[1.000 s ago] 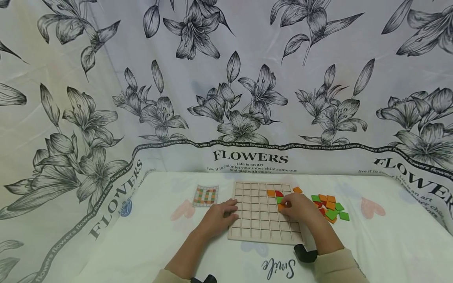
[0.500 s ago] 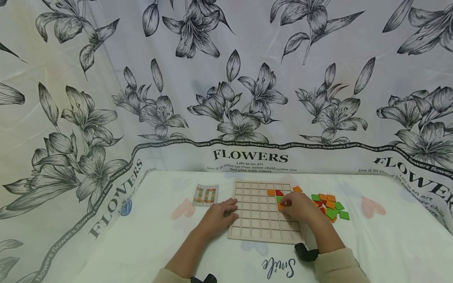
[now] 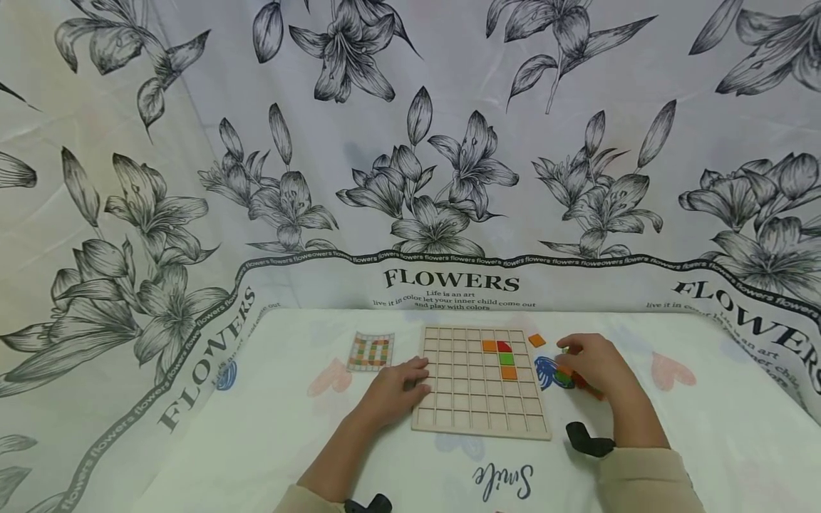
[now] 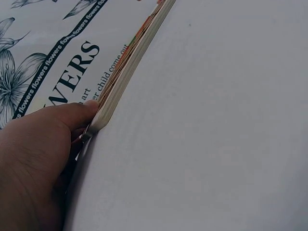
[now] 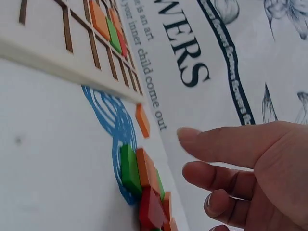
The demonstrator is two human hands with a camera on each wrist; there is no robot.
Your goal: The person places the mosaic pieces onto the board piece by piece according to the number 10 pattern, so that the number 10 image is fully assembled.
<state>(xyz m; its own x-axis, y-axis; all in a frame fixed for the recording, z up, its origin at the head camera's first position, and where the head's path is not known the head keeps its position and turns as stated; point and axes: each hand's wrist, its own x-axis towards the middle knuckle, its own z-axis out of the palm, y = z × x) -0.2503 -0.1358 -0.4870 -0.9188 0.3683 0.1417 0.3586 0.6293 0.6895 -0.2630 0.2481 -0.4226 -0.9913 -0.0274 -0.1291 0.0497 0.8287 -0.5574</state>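
Observation:
A pale wooden grid board [image 3: 462, 402] lies on the white cloth. My left hand [image 3: 388, 392] rests at its left edge, fingertips touching the rim; the left wrist view shows a digit on the board's edge [image 4: 122, 86]. An orange tile [image 3: 490, 346], a red rounded piece [image 3: 503, 346], a green tile [image 3: 506, 358] and another orange tile [image 3: 509, 372] sit in the upper right cells. My right hand [image 3: 603, 367] is over the loose tile pile, partly hiding it. In the right wrist view its thumb and fingers stand apart, holding nothing, beside a green tile [image 5: 129, 166] and a red piece [image 5: 151, 209].
A small card with a printed coloured grid pattern [image 3: 371, 352] lies left of the board. One loose orange tile [image 3: 536, 340] lies off the board's upper right corner. A flower-printed cloth [image 3: 449, 178] hangs behind the table.
My right hand has left the lower orange tile in the board and moved right to the loose pile. That tile now shows uncovered in its cell. My left hand stays at the board's edge.

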